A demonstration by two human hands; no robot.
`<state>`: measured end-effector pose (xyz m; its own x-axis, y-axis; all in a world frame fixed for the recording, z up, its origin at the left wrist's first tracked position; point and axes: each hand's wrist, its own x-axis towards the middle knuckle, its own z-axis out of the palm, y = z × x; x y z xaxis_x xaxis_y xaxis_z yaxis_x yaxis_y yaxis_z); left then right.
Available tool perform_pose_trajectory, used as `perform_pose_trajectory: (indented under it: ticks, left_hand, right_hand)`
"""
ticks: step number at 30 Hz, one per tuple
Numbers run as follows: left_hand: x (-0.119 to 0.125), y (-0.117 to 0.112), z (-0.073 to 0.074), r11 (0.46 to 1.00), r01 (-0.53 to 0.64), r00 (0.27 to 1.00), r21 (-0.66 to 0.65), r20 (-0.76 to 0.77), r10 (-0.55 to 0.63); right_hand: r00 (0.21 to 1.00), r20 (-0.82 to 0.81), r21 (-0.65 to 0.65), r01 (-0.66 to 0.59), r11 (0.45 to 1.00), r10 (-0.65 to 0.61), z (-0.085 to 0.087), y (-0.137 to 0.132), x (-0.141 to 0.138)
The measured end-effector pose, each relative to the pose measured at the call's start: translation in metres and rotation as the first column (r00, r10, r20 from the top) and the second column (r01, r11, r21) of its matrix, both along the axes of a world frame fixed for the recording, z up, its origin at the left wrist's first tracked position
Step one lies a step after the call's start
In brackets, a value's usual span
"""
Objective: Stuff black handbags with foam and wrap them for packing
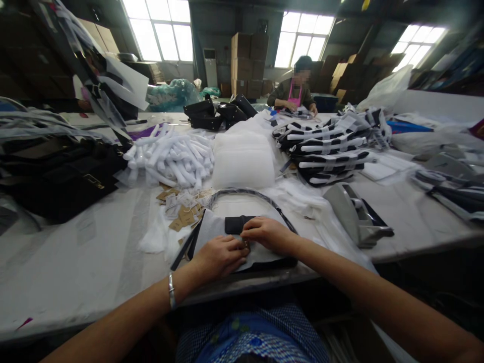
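A black handbag [236,225] lies flat on the table's near edge, partly covered with white tissue paper [212,229]; its black strap [245,193] loops up behind it. My left hand [219,256] rests on the paper at the bag's front, fingers curled toward a small metal clasp [246,244]. Just right of it, my right hand [266,234] has its fingers pinched together at the same clasp and the bag's flap. What the fingertips grip is mostly hidden.
Rolled white paper tubes [170,156] and a foam sheet stack [243,160] lie behind the bag, tags [181,206] scattered left. A tape dispenser [359,214] sits right. Black bags [56,176] pile left, wrapped bags [328,146] right. Another person [297,88] works across the table.
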<state>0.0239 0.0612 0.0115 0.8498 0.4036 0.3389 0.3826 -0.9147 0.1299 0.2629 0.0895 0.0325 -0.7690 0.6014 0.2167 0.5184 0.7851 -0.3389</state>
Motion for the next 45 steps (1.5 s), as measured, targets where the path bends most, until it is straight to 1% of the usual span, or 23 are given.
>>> perform_pose_trajectory:
  ticks: [3, 6, 10, 13, 17, 23, 26, 28, 30, 32, 34, 36, 38, 40, 41, 43, 45]
  left_hand:
    - [-0.002, -0.001, -0.002, 1.0, 0.001, 0.999, -0.018, 0.043, 0.0]
    - [-0.002, -0.002, -0.002, 0.997, 0.013, 0.995, -0.073, 0.098, -0.005]
    - [-0.001, -0.003, 0.004, 0.984, -0.02, 0.996, -0.176, 0.085, 0.035]
    - [0.0, -0.002, 0.006, 0.976, -0.031, 0.997, -0.218, 0.059, 0.045]
    - [-0.002, -0.002, 0.004, 0.974, -0.019, 0.998, -0.224, 0.05, 0.031]
    - [-0.005, -0.005, -0.002, 0.982, -0.008, 0.994, -0.187, 0.106, 0.028]
    - [-0.005, -0.006, -0.002, 0.982, 0.0, 0.994, -0.187, 0.109, 0.021]
    - [-0.005, -0.005, -0.001, 0.982, 0.001, 0.994, -0.188, 0.104, 0.019]
    - [-0.006, -0.004, 0.0, 0.983, -0.004, 0.995, -0.184, 0.1, 0.023]
    - [-0.006, -0.003, 0.001, 0.986, -0.002, 0.995, -0.164, 0.094, 0.018]
    - [-0.004, -0.004, 0.001, 0.993, -0.011, 0.997, -0.121, 0.079, 0.02]
    - [0.0, -0.009, -0.001, 0.998, -0.045, 0.997, -0.036, 0.063, 0.048]
    - [0.005, -0.018, -0.004, 0.994, -0.088, 0.995, 0.065, 0.047, 0.085]
    - [0.012, -0.029, -0.007, 0.984, -0.129, 0.991, 0.122, 0.046, 0.124]
    - [0.015, -0.035, -0.009, 0.981, -0.154, 0.987, 0.116, 0.057, 0.148]
    - [0.021, -0.046, -0.012, 0.976, -0.212, 0.974, 0.053, 0.097, 0.206]
    - [0.024, -0.054, -0.015, 0.968, -0.249, 0.961, -0.003, 0.126, 0.248]
  right_hand:
    - [0.999, -0.019, -0.079, -0.033, 0.996, 0.031, 0.002, 0.001, -0.003]
    - [0.998, -0.025, -0.12, -0.058, 0.991, 0.055, -0.002, 0.001, -0.005]
    - [0.998, -0.049, -0.157, -0.052, 0.986, 0.045, -0.008, 0.001, -0.004]
    - [0.997, -0.074, -0.181, -0.038, 0.983, 0.025, -0.011, -0.001, -0.003]
    - [0.996, -0.084, -0.192, -0.014, 0.981, -0.003, -0.015, -0.002, -0.004]
    - [0.992, -0.082, -0.191, 0.074, 0.979, -0.091, -0.02, -0.009, -0.008]
    - [0.984, -0.077, -0.198, 0.142, 0.97, -0.159, -0.016, -0.012, -0.012]
    - [0.98, -0.056, -0.204, 0.178, 0.963, -0.193, -0.007, -0.011, -0.014]
    - [0.98, -0.028, -0.216, 0.189, 0.958, -0.199, 0.004, -0.012, -0.014]
    - [0.981, 0.011, -0.166, 0.192, 0.967, -0.193, 0.014, -0.017, -0.009]
    - [0.98, 0.058, -0.044, 0.192, 0.98, -0.19, 0.016, -0.029, 0.003]
    - [0.975, 0.104, 0.073, 0.192, 0.979, -0.198, 0.011, -0.046, 0.017]
    - [0.966, 0.127, 0.12, 0.21, 0.97, -0.225, -0.001, -0.062, 0.029]
    - [0.956, 0.127, 0.139, 0.246, 0.959, -0.263, -0.014, -0.071, 0.035]
    - [0.953, 0.119, 0.146, 0.26, 0.954, -0.278, -0.02, -0.073, 0.035]
    - [0.951, 0.102, 0.152, 0.276, 0.949, -0.293, -0.026, -0.073, 0.033]
    - [0.952, 0.068, 0.147, 0.287, 0.946, -0.3, -0.026, -0.072, 0.03]
